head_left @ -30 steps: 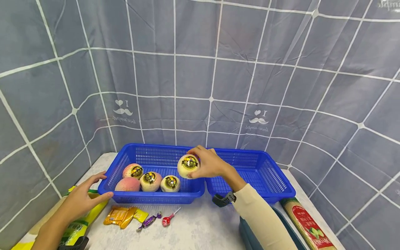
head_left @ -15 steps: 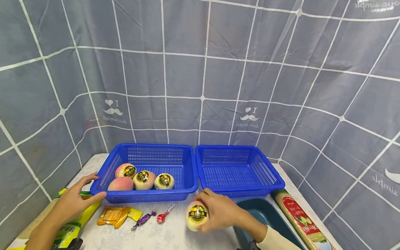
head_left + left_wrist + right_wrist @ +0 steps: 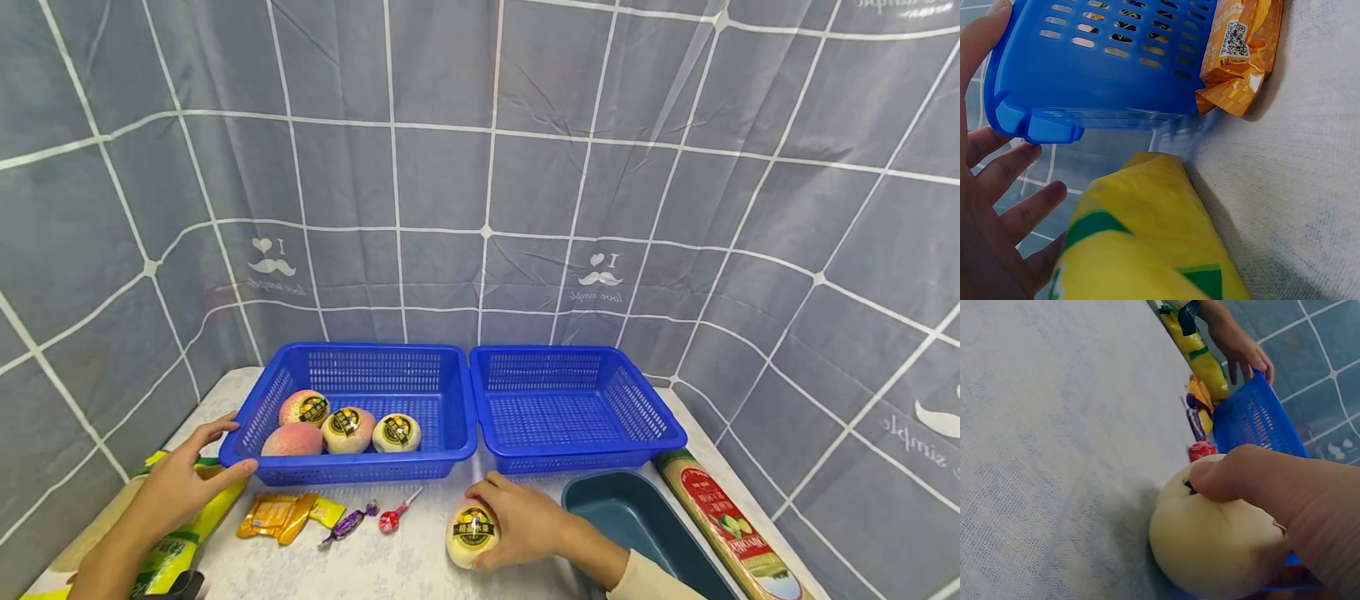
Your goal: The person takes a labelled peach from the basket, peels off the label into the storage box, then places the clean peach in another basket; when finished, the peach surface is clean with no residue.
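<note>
My right hand grips a pale peach with a round black and yellow sticker, resting on the white tablecloth in front of the two blue baskets. The right wrist view shows the thumb curled over the peach. The left blue basket holds three more stickered peaches. My left hand lies with straight fingers against that basket's front left corner, thumb on the rim, and rests on a yellow and green packet. The right blue basket holds nothing.
Orange snack packets, a purple wrapped sweet and a red lollipop lie in front of the left basket. A dark teal tub and a long spaghetti packet lie at the right. Grey checked cloth walls surround the table.
My right hand carried the peach from above the left basket down to the tablecloth in front of the baskets, and it now rests there. The left hand has stayed at the basket corner.
</note>
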`<state>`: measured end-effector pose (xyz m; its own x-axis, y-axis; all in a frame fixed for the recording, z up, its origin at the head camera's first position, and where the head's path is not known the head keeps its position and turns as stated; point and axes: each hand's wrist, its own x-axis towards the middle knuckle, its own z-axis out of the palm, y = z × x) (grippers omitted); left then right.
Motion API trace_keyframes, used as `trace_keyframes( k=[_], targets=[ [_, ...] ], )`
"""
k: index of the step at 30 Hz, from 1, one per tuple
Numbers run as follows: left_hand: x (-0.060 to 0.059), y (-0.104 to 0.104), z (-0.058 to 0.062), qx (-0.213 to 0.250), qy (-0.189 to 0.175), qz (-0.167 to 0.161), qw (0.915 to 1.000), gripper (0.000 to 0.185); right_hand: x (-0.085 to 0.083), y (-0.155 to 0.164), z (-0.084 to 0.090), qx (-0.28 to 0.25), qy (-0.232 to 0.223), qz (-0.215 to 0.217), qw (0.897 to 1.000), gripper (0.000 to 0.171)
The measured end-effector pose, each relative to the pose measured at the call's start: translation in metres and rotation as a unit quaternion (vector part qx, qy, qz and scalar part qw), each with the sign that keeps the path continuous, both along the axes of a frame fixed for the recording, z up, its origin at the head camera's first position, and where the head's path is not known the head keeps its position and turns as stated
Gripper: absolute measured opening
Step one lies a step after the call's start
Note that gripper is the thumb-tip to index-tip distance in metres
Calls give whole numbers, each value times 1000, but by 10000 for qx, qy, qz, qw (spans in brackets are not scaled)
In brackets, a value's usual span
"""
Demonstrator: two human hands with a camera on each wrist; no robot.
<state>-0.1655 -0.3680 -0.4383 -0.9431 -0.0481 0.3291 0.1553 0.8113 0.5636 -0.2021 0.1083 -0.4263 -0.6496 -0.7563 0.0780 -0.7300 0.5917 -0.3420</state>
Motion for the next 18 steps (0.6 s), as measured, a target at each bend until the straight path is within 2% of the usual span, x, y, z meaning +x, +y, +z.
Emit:
trace_keyframes(
  k=[7,11,15,18],
  targets=[
    [1,1,-1,105,-121,23,9999,74,2,1,3,118,-22,135,9998,80],
    [1,1,0,83,-3,38,10000,73,4,2,9,253,-105,181,9995,83],
    [3,5,3,102,449,3,9989,72,5,6,20,303,-310,174,9989,85],
    [5,18,13,252,1093,-129,9936,69,4,8,27,91,-480,-69,9988,70]
  ],
)
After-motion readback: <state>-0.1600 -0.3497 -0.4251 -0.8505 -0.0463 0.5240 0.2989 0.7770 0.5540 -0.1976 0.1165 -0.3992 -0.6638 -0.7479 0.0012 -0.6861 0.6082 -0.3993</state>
